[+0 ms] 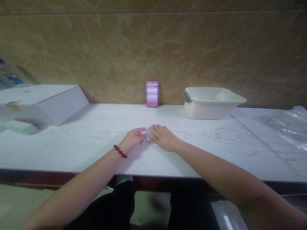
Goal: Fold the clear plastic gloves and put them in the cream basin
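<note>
A small, crinkled clear plastic bag (pixel 147 135) is between my hands, low over the white tabletop. My left hand (pixel 132 139), with a dark red bead bracelet at the wrist, is closed on the bag's left side, thumb on top. What the bag contains, if anything, I cannot make out. From the right, my right hand (pixel 165 138) reaches in palm down, its fingers stretched out and its inner side against the bag's right edge.
A cream plastic bin (pixel 203 110) with a grey handle stands at the back right. Against the tiled wall leans a phone (pixel 152 94). A white box (pixel 62 105) and a pale green block (pixel 21 126) are at left. Clear plastic sheeting (pixel 292 124) lies far right.
</note>
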{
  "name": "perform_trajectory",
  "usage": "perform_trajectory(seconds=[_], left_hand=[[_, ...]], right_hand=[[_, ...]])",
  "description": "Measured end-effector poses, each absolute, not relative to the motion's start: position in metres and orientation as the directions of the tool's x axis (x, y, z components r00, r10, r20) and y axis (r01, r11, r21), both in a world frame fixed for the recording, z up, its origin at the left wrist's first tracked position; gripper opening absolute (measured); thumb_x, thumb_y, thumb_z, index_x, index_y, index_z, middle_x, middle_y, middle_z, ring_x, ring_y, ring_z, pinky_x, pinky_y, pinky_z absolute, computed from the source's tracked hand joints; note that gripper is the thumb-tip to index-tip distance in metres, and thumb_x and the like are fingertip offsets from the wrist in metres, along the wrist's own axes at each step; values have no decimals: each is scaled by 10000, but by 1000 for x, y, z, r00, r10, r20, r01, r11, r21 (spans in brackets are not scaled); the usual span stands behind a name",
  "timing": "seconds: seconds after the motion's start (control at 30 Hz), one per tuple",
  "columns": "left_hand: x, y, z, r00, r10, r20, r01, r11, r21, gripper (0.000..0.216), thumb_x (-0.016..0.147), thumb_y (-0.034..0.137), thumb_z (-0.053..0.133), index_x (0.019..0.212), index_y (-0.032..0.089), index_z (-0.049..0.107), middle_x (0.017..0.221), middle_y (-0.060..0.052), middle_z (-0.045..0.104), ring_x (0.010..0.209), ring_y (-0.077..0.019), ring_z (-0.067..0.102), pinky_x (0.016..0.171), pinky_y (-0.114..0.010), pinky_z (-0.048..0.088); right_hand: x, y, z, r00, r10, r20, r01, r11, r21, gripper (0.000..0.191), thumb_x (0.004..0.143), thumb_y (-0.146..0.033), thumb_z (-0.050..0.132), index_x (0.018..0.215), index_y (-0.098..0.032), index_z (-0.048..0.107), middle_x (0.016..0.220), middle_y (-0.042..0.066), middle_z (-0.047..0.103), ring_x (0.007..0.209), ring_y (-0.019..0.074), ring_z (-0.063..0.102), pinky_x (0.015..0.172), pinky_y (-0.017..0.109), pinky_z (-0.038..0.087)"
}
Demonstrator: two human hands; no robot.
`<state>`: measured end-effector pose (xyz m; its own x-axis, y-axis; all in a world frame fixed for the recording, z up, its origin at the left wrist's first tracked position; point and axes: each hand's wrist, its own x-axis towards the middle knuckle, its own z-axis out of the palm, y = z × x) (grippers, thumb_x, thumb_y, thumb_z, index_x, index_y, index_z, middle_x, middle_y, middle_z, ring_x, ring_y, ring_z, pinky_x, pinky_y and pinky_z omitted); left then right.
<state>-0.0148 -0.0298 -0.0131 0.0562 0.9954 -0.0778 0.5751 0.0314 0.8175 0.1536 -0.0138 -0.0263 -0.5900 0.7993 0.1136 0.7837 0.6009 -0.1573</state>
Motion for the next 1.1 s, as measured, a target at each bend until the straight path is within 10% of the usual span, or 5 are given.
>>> perform_trajectory(seconds=[0.2,0.37,1.1], left_hand=[[-16,-30,-14,239,880,409,896,-363,257,346,735,150,377,1037,107,539,1159,-110,466,1078,-206,407,921,-348,314],[0,-36,-16,454,844,286,880,-474,2,404,813,200,266,1182,118,409,1236,-67,418,1166,-187,312,977,-381,213],[1,-44,-22,413,906,91,910,-410,-52,459,847,285,163,1259,122,284,1314,-79,294,1207,-199,241,958,-472,163]], right_hand=[[152,-15,-25,-583,805,105,794,593,-134,549,834,-424,125,1292,-139,227,1351,63,212,1232,202,158,986,390,126],[151,-17,-24,-584,803,116,795,595,-118,531,833,-368,155,1278,-97,260,1342,81,232,1227,208,172,987,383,126],[145,-18,-25,-610,777,155,766,629,-134,500,840,-275,160,1265,-33,265,1321,123,269,1219,191,203,993,348,155]])
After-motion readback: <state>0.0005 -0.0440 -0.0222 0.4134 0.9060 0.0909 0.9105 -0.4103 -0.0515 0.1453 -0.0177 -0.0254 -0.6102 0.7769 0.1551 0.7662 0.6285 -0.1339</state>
